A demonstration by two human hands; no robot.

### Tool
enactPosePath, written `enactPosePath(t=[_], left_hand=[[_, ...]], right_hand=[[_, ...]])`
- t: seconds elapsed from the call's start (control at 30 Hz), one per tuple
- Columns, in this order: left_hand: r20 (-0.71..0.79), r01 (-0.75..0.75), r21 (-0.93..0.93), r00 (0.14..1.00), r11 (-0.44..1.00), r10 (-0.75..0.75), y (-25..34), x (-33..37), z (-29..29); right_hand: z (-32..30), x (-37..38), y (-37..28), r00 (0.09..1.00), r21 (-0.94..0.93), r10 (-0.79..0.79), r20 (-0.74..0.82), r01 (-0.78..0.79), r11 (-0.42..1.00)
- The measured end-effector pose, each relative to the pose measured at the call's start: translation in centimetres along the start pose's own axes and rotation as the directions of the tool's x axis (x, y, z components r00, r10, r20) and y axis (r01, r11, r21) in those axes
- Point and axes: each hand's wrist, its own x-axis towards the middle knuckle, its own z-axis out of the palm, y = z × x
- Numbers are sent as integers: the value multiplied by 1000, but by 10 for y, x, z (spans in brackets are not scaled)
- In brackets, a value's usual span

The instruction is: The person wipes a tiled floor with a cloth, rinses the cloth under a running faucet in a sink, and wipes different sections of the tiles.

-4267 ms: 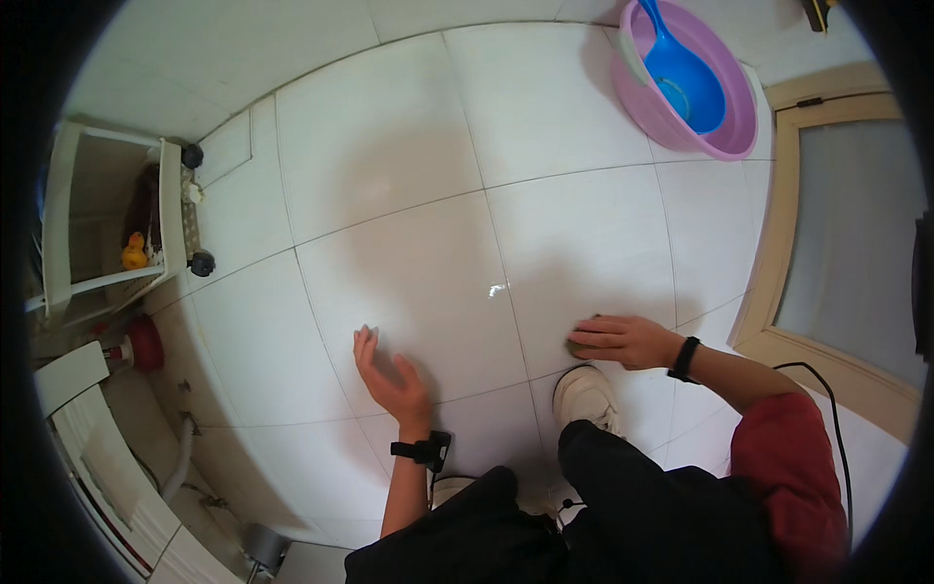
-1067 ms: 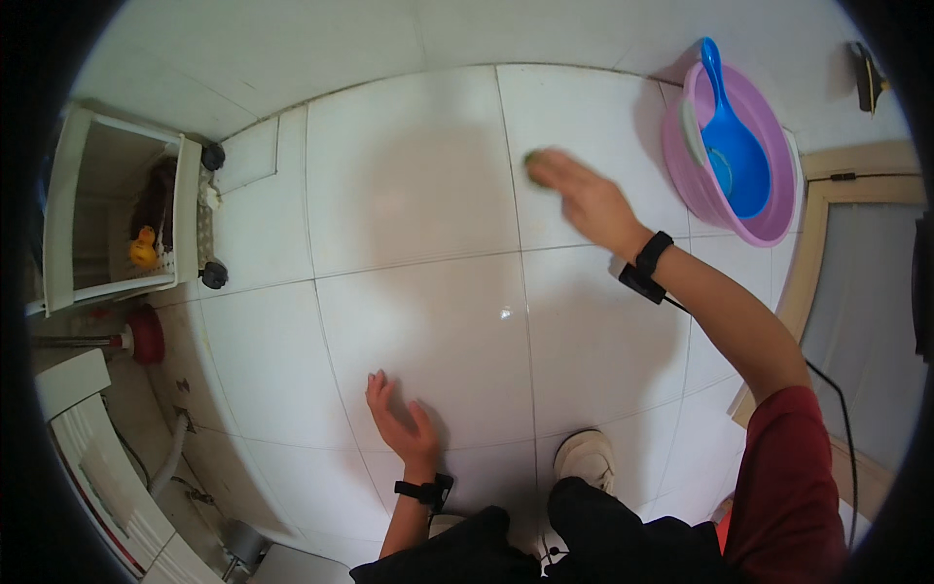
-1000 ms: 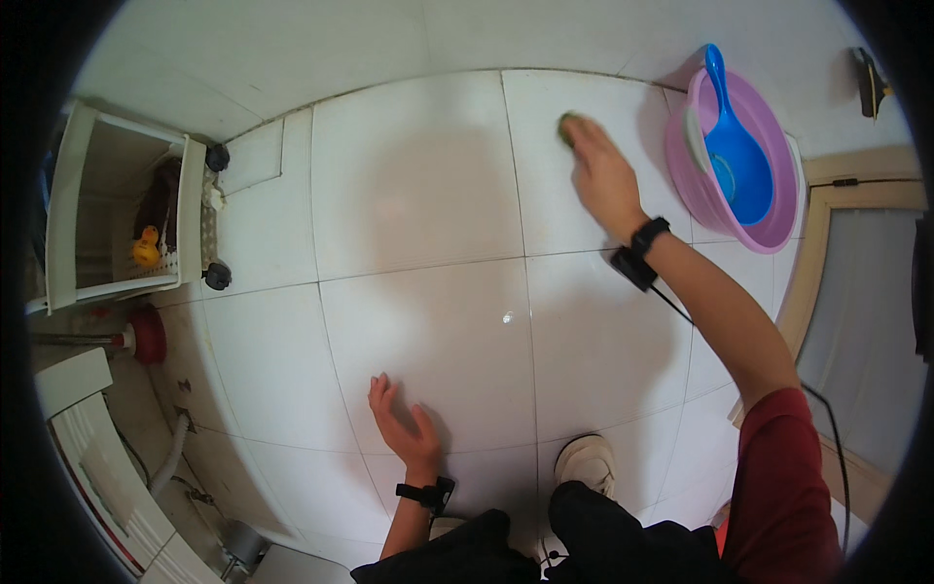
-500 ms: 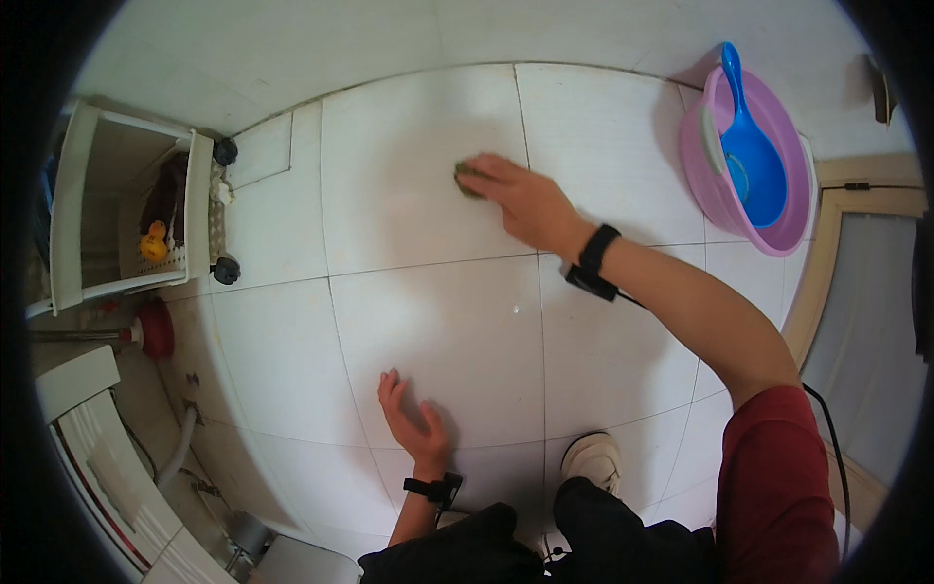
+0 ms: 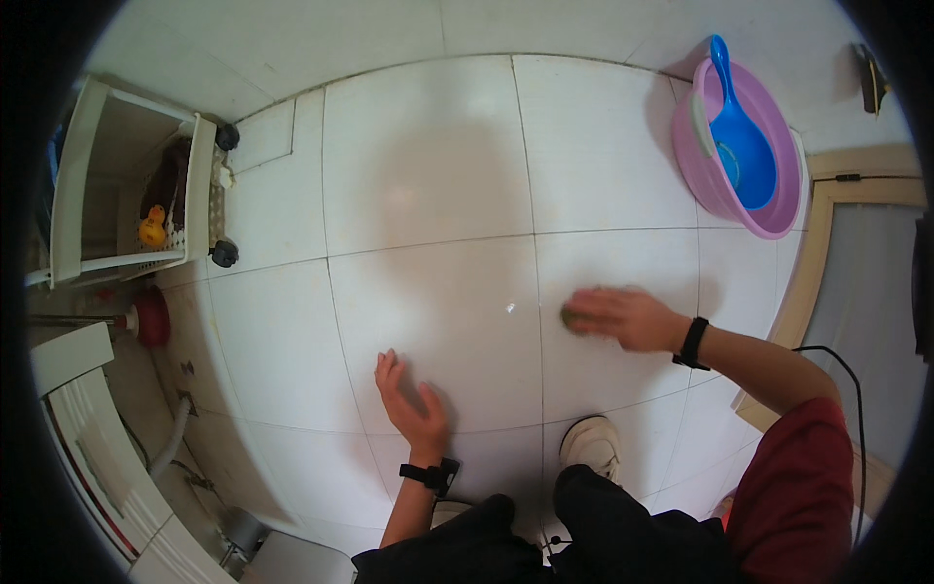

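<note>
My right hand point(image 5: 628, 319) is closed over a small dark-green scouring pad point(image 5: 572, 317), at the right of the white tiled floor point(image 5: 438, 341). Only the pad's edge shows past the fingers, which are slightly blurred. Whether the pad presses on the tile is hard to make out. My left hand point(image 5: 413, 404) holds nothing; its fingers and thumb are spread, low over the tiles at the lower middle. Black bands circle both wrists.
At the far right a pink basin point(image 5: 689, 165) holds a blue dipper point(image 5: 749, 156). A wheeled white rack point(image 5: 199, 185) with a yellow rubber duck point(image 5: 153, 229) stands left, beside a red plunger point(image 5: 151, 316). My shoe point(image 5: 590, 444) is near; a door frame point(image 5: 817, 234) borders the right.
My right hand has swept the scouring pad from the far middle of the floor toward me and to the right. My left hand stays nearly where it was.
</note>
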Motion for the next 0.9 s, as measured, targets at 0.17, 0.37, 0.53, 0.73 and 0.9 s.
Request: enactPosePath(t=[0.17, 0.37, 0.53, 0.73, 0.9], left_hand=[[19, 1, -1, 1000, 1000, -1, -3, -2, -2], [14, -15, 4, 1000, 1000, 15, -5, 1, -3], [19, -24, 4, 1000, 1000, 24, -2, 1, -2], [6, -33, -6, 999, 999, 34, -4, -1, -4], [6, -37, -8, 999, 999, 37, -2, 0, -3]], right_hand=[[-16, 63, 9, 901, 95, 335, -274, -321, 942], [16, 32, -23, 988, 85, 96, -119, -87, 993], [5, -30, -35, 997, -66, -63, 36, 65, 996], [12, -75, -55, 998, -272, 61, -31, -68, 960], [10, -84, -115, 781, 133, 590, -204, -575, 807]])
